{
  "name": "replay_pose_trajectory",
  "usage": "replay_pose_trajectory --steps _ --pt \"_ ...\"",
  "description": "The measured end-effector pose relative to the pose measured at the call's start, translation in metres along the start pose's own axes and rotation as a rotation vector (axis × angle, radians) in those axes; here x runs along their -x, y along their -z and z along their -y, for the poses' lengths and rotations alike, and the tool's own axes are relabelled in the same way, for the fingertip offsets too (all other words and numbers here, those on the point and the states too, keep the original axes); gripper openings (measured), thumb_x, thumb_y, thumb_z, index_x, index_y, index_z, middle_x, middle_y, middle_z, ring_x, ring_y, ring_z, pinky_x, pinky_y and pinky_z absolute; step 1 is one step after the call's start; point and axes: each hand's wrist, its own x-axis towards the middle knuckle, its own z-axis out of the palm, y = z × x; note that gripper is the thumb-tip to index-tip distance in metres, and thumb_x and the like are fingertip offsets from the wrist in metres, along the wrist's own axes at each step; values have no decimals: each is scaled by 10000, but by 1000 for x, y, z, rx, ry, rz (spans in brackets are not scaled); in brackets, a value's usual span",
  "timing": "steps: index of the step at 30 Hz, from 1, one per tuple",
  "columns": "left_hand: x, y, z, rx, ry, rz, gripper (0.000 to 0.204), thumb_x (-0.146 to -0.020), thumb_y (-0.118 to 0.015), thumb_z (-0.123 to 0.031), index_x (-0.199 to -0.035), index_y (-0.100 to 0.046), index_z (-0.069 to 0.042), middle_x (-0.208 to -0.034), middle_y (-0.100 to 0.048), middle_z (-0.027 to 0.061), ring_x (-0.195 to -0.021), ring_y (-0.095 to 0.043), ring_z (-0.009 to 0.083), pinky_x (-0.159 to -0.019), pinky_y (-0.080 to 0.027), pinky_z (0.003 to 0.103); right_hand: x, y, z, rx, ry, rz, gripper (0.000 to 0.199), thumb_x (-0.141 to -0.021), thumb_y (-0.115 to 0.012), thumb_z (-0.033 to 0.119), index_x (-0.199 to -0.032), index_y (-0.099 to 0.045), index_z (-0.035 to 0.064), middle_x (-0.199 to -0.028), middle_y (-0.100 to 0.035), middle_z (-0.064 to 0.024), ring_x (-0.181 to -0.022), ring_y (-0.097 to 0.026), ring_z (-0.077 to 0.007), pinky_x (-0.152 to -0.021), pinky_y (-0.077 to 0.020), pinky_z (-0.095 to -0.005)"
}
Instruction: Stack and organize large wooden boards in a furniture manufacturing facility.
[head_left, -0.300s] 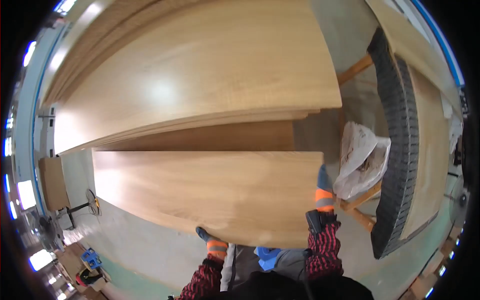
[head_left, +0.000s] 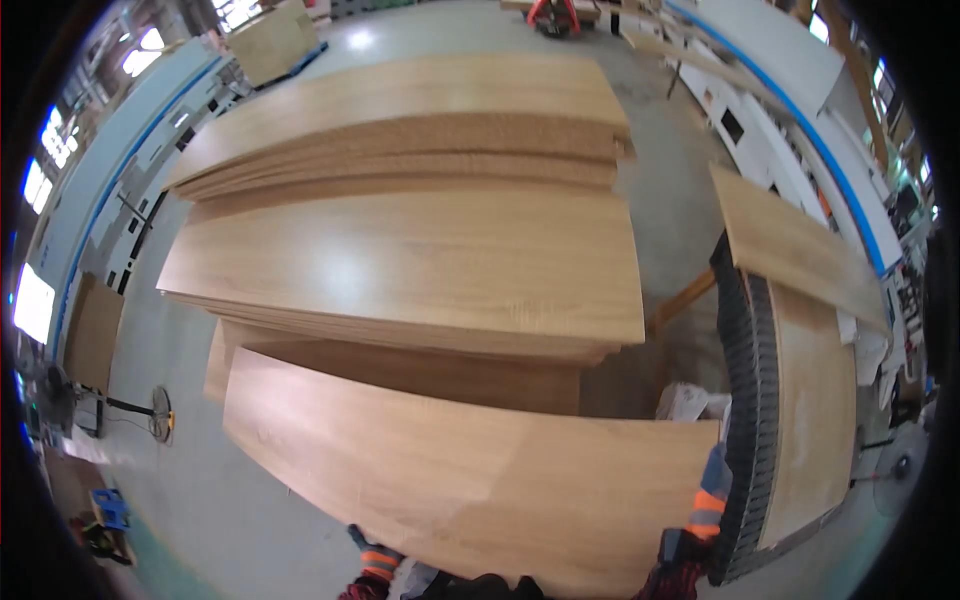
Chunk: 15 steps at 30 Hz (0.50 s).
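A long wood-grain panel (head_left: pixel 450 460) lies across in front of me, its far edge near a stack of similar panels. My right hand (head_left: pixel 712 485), in a grey-blue glove with an orange and grey cuff, is closed around the panel's right end, close to a bench. On the near edge, toward the left, my left hand (head_left: pixel 376 556) grips the panel with its gloved thumb showing; its other fingers are hidden underneath.
Stacked panels (head_left: pixel 400 255) stand ahead, with another pile (head_left: pixel 400 105) behind. To my right is a bench with a black ribbed side (head_left: pixel 745 400) and a board top (head_left: pixel 810 410). A plastic bag (head_left: pixel 685 402) sits beside it. A floor fan (head_left: pixel 160 412) stands left.
My view has tilted upward, bringing the far pile into sight. The held panel has shifted right relative to the stack, its right end now close to the bench. Both hands keep their hold.
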Motion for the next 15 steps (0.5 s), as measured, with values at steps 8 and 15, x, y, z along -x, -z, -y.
replay_pose_trajectory --steps 8,15 --pt "-14 43 -84 -100 -164 -177 882 -652 -412 -747 -1300 -314 -157 -1353 -294 63 -1190 -312 315 -989 -226 496 121 76 102 -160 566 -356 362 -901 -407 257 -1071 -524 -41 -912 -610 -185 -827 -591 -213 -666 -450 -290" --pt "1 -42 -60 -160 -378 -70 822 -709 -319 -732 -1306 -308 -168 -1351 -300 37 -1202 -299 302 -979 -244 494 80 159 128 89 478 -434 360 -917 -360 196 -1177 -448 -37 -1119 -542 -112 -1010 -522 -188 -812 -410 -237"
